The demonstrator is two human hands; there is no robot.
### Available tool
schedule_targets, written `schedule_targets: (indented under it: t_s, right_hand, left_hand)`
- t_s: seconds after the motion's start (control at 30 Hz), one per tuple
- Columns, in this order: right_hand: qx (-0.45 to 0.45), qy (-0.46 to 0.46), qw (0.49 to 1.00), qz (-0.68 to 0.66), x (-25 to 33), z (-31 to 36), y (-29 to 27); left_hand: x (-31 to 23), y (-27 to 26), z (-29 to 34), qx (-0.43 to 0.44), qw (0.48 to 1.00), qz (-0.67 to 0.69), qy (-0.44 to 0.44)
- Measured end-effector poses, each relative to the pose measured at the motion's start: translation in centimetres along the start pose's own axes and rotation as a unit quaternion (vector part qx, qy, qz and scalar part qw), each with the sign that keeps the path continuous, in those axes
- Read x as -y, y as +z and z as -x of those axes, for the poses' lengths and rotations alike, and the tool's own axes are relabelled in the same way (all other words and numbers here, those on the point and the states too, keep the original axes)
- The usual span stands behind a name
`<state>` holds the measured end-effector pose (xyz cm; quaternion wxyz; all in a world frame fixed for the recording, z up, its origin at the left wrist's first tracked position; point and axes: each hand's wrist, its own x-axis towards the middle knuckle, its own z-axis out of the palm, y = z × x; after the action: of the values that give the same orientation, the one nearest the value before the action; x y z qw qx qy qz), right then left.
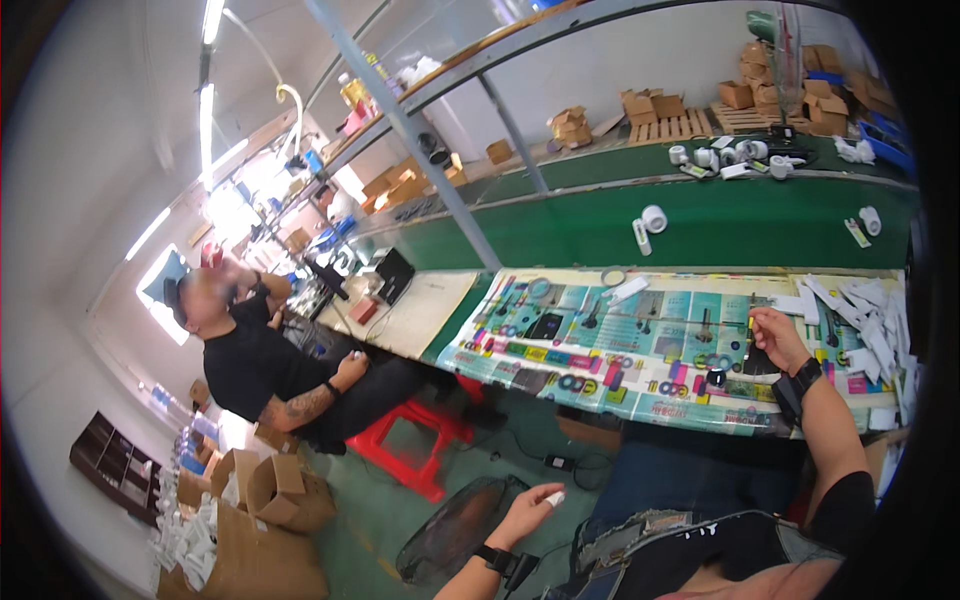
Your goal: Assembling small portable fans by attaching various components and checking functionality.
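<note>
My left hand (528, 512) is low, off the table's near side. Its fingers close on a small white piece (556, 497) whose kind I cannot make out. Over the right part of the table, my right hand (782, 340) has thumb and fingertips pressed together; what is between them is too small to tell. Beneath it is a dark upright shape (757, 358) on the printed table cover (620, 345). Close by sits a small dark round part (716, 378). A heap of white flat plastic parts (872, 325) lies right of that hand.
A green conveyor belt (580, 222) runs behind the table, carrying white round-headed devices (654, 219). A slanting metal post (410, 130) rises at the table's far left. A co-worker (265, 360) sits left beside a red stool (410, 435). Cardboard boxes (285, 490) stand lower left.
</note>
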<state>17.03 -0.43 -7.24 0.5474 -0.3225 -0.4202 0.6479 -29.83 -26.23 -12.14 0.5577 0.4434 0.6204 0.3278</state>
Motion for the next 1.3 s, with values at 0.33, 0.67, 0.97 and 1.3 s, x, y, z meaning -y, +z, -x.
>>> schedule_targets:
  t_s: [0.33, 0.67, 0.97, 1.3]
  right_hand:
    - [0.006, 0.031, 0.998, -0.051, 1.3, 0.6, 0.3]
    - [-0.045, 0.124, 0.988, -0.085, 2.6, 1.4, 0.2]
    - [-0.004, 0.208, 0.976, -0.067, 2.3, 0.6, -1.0]
    - [0.003, 0.215, 0.977, -0.012, 2.6, 0.7, -0.4]
  left_hand:
    - [-23.4, 10.9, -11.9, 0.231, 0.905, -0.060, 0.353]
    - [-31.6, 22.9, -23.1, 0.346, 0.870, 0.121, 0.328]
    - [-35.4, 24.2, -24.8, 0.238, 0.859, 0.026, 0.452]
    - [-35.7, 24.5, -28.2, 0.226, 0.901, 0.084, 0.360]
